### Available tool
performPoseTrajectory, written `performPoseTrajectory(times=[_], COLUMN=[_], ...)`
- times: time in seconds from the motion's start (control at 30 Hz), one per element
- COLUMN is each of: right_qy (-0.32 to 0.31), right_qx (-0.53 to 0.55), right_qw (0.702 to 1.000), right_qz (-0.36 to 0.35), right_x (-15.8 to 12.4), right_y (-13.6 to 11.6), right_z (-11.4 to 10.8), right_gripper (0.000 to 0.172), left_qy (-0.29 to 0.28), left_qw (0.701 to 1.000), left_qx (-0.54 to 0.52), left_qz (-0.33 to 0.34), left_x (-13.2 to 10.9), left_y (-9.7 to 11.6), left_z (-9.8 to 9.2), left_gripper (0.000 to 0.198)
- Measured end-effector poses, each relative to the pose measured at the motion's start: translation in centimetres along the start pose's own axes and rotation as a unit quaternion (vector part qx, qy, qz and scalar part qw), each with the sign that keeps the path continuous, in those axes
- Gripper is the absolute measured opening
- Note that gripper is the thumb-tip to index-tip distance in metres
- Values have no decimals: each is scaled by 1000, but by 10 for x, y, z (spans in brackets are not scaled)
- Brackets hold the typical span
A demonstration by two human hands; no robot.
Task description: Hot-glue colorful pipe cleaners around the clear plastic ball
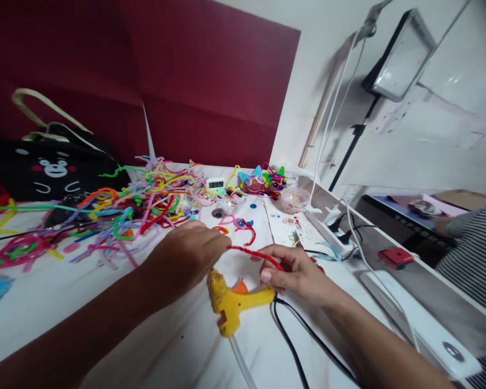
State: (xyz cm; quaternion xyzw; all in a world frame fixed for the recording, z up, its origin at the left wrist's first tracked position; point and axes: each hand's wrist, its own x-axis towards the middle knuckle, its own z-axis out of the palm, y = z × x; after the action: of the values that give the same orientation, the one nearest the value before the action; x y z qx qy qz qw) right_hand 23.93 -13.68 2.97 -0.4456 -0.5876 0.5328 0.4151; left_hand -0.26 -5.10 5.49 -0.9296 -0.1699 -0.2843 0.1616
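A red pipe cleaner [254,254] is held between the two hands, just above the white surface [105,302]. Its one end is pinched in the fingertips of the left hand [188,256], whose fingers are curled together with the back turned upward. Its other end is pinched between thumb and forefinger of the right hand [297,274]. The strand is stretched in a slight arc from one hand to the other.

A yellow glue gun [231,303] is seen lying on the surface directly beneath the hands, its rear end touching or just under the right hand. A black cord [294,346] is trailed from there back along the right forearm.

Beyond the left hand, a tangled pile of coloured pipe cleaners [146,202] is spread out, and a black bag [52,167] with a bear face is stood well beyond it. Just past the fingertips, a pink and blue bent shape [241,223] is laid flat. Farther off, a small digital timer [216,184] and two colourful cat figures [263,182] are placed. A white power strip [332,229] is set beyond the right hand.
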Motion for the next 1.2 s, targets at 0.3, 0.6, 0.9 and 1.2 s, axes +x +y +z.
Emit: performPoseTrajectory(times=[0.3, 0.6, 0.9, 1.2], right_qy=[53, 83, 121, 155], right_qx=[-111, -342, -406, -477], right_qw=[976, 874, 807, 761], right_qz=[-177, -335, -412, -411], right_x=[-13, -23, -25, -30], right_y=[0, -3, -3, 2], right_z=[9, 12, 12, 7], right_gripper=[30, 16, 14, 12], left_qy=[-22, -15, -20, -58], left_qw=[992, 980, 965, 935], left_qx=[-127, -193, -250, -330], left_qz=[-17, -48, -77, -115], left_x=[2, 2, 0, 4], left_y=[33, 50, 50, 47], left_z=[8, 2, 1, -10], left_gripper=[19, 14, 11, 16])
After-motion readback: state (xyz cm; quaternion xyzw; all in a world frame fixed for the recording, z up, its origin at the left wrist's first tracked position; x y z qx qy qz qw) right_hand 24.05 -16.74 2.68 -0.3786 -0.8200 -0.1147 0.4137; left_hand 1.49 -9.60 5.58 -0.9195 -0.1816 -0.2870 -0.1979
